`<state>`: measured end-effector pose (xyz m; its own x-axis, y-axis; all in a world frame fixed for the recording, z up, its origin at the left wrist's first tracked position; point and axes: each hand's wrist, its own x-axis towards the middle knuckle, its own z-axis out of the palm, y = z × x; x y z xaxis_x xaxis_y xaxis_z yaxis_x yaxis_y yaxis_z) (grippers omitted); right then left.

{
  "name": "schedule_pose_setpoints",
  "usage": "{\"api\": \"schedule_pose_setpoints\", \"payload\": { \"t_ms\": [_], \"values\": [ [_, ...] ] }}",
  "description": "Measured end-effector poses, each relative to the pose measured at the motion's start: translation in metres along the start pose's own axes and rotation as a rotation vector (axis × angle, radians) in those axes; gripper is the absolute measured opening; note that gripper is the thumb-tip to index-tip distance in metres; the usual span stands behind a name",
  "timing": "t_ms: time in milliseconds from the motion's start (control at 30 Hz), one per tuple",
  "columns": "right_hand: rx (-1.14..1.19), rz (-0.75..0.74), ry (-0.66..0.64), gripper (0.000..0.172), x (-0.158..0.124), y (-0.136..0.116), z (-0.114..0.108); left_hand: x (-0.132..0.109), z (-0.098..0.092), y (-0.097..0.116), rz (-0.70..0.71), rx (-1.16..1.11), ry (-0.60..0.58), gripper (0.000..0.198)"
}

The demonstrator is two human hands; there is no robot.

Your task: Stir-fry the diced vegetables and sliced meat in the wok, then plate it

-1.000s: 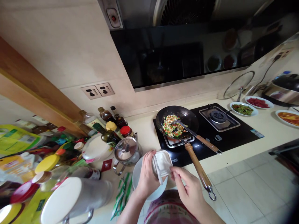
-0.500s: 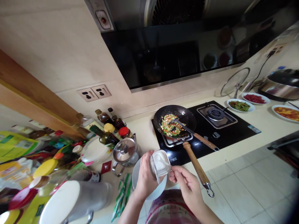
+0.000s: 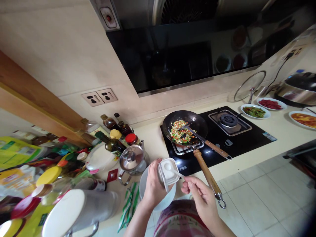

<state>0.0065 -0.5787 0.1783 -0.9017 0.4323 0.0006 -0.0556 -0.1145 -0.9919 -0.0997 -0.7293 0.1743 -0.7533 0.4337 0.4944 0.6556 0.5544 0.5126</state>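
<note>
My left hand (image 3: pixel 153 186) is closed around a small white container (image 3: pixel 173 179) with its lid flipped up, and white contents show inside. In my right hand (image 3: pixel 201 196) the fingertips pinch the handle of a small white spoon (image 3: pixel 178 173), whose bowl is in the container. Beneath my left hand is a pale bowl (image 3: pixel 165 204). Just beyond the container, a black wok (image 3: pixel 200 123) sits on the left burner. Chopped food (image 3: pixel 179 132) in red, green and pale pieces lies in it. A spatula (image 3: pixel 214 148) rests across the wok, its wooden handle over the rim.
A steel kettle (image 3: pixel 132 158), several bottles (image 3: pixel 112 144) and a jug (image 3: pixel 98 210) crowd the left counter. The right burner (image 3: pixel 227 120) is uncovered. Plates of green food (image 3: pixel 255 112) and red food (image 3: pixel 271 104) stand farther right. The wok's wooden handle (image 3: pixel 207 171) juts past the counter edge.
The spoon in my right hand has shifted slightly back toward the right, showing more of its handle. My left hand and the container have barely moved.
</note>
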Motion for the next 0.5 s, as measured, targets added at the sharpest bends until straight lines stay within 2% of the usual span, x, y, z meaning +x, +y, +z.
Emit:
{"api": "schedule_pose_setpoints", "payload": {
  "t_ms": [500],
  "values": [
    [0.029,0.070,0.010,0.029,-0.0005,0.0031,-0.0003,0.0005,0.0028,-0.0039,0.020,0.018,0.020,0.078]
  ]
}}
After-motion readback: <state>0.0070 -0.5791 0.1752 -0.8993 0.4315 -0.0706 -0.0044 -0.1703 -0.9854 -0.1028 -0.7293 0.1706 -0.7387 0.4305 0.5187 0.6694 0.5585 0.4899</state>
